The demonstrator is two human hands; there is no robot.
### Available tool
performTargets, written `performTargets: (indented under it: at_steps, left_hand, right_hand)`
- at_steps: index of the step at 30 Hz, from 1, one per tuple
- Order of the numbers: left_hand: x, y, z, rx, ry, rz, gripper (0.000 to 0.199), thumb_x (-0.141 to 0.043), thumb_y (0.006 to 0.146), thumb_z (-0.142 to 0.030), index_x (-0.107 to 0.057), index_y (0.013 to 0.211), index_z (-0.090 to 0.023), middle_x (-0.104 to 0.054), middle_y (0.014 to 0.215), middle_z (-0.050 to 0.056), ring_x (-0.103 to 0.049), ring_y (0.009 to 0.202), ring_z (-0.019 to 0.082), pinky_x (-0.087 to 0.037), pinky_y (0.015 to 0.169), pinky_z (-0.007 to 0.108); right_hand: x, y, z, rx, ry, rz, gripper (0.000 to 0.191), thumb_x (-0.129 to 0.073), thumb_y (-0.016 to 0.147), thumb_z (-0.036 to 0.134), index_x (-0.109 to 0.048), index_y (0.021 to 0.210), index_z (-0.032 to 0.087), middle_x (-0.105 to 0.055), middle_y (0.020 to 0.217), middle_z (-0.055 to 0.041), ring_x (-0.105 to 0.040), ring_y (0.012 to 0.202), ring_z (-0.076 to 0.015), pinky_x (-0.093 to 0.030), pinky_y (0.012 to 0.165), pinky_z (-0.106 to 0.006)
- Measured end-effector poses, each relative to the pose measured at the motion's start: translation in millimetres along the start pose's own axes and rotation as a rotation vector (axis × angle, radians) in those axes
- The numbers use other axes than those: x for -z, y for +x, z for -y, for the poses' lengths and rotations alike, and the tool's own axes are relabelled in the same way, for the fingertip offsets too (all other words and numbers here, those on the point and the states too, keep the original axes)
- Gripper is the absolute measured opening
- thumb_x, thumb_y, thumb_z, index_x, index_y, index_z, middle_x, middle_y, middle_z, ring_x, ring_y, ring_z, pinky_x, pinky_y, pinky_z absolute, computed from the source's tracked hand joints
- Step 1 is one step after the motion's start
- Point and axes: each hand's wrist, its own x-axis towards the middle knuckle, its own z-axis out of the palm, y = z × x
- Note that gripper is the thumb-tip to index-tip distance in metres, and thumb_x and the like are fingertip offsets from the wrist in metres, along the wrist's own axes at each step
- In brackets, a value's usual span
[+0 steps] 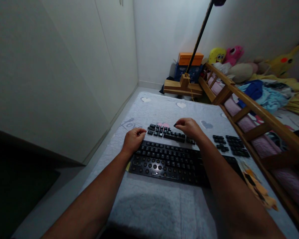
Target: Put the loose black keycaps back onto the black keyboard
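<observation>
A black keyboard [161, 154] lies across the cloth in front of me. Its nearest rows show bare round key stems, while keycaps sit on the rows farther back. Just behind it, loose black keycaps [174, 135] are laid out in rows. My right hand [189, 128] is above the far side of these rows, pinching a small black keycap [175, 125] between thumb and fingertips. My left hand [133, 141] rests at the keyboard's far left corner, beside the loose rows. Its thumb and fingers are drawn together; whatever may be between them is hidden.
More loose keycaps [236, 146] lie in groups at the right. An orange and black cloth-like item [256, 186] is at the table's right side. A wooden bed rail [251, 113] runs along the right, a pale cabinet [89, 66] along the left. A wooden stand [183, 86] is behind.
</observation>
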Motion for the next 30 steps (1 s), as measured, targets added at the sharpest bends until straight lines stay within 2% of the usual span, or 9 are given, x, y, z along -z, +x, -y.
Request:
performTargets:
  at_steps: [2,5,7,10,17,21,30]
  left_hand:
    - [-0.1,0.0,-1.2,-0.002,0.006,0.003,0.026,-0.057,0.079,-0.032,-0.075,0.09,-0.017,-0.074,0.09,0.006,-0.067,0.083,0.02,-0.05,0.079,0.032]
    - [-0.4,0.3,-2.5,0.004,0.004,0.013,0.026,-0.057,0.078,-0.032,-0.074,0.09,-0.017,-0.074,0.089,0.006,-0.067,0.083,0.02,-0.05,0.079,0.032]
    - [-0.5,0.8,-3.3,0.012,0.0,0.023,0.026,-0.057,0.078,-0.032,-0.075,0.09,-0.016,-0.074,0.089,0.006,-0.067,0.082,0.02,-0.05,0.077,0.031]
    - [-0.3,1.3,-4.2,0.016,0.001,0.029,0.026,-0.058,0.077,-0.032,-0.075,0.09,-0.016,-0.074,0.089,0.006,-0.067,0.081,0.02,-0.05,0.076,0.031]
    - [-0.9,2.1,-2.6,0.009,0.003,0.018,0.026,-0.058,0.077,-0.033,-0.075,0.09,-0.017,-0.075,0.09,0.006,-0.067,0.083,0.02,-0.05,0.078,0.032]
    - [-1.0,2.1,-3.2,-0.001,0.014,0.018,0.026,-0.057,0.078,-0.033,-0.075,0.09,-0.017,-0.075,0.089,0.005,-0.067,0.08,0.02,-0.05,0.078,0.031]
    - [-1.0,1.0,-5.5,0.004,0.012,0.014,0.024,-0.058,0.078,-0.031,-0.075,0.089,-0.018,-0.075,0.09,0.005,-0.067,0.081,0.019,-0.05,0.079,0.031]
  right_hand:
    - [5.5,-28.0,6.7,0.042,0.07,-0.017,0.019,-0.057,0.09,0.026,-0.073,0.098,0.019,-0.074,0.09,-0.0028,-0.066,0.079,-0.0145,-0.046,0.071,-0.025]
    - [3.7,-75.1,18.1,0.159,0.24,-0.103,0.014,-0.059,0.088,0.023,-0.072,0.091,0.02,-0.072,0.09,-0.0039,-0.064,0.084,-0.0176,-0.046,0.078,-0.03]
    - [-3.8,-101.6,26.1,0.221,0.263,-0.135,0.013,-0.058,0.089,0.02,-0.071,0.091,0.021,-0.071,0.093,-0.004,-0.062,0.09,-0.0188,-0.045,0.084,-0.033]
    - [-20.2,-125.3,36.1,0.27,0.22,-0.092,0.014,-0.058,0.089,0.015,-0.071,0.089,0.021,-0.067,0.092,-0.0049,-0.057,0.092,-0.0202,-0.043,0.085,-0.036]
    - [-50.5,-131.9,44.4,0.277,0.109,-0.083,0.011,-0.066,0.085,0.013,-0.073,0.081,0.021,-0.062,0.091,-0.0055,-0.052,0.092,-0.0219,-0.039,0.083,-0.039]
    - [-58.3,-132.2,46.3,0.267,0.106,-0.078,0.009,-0.07,0.083,0.014,-0.074,0.08,0.022,-0.062,0.092,-0.0048,-0.05,0.094,-0.022,-0.036,0.083,-0.039]
    - [-70.1,-132.7,44.5,0.264,0.057,-0.157,0.009,-0.071,0.083,0.017,-0.074,0.077,0.024,-0.063,0.091,-0.0046,-0.05,0.093,-0.0228,-0.034,0.083,-0.04]
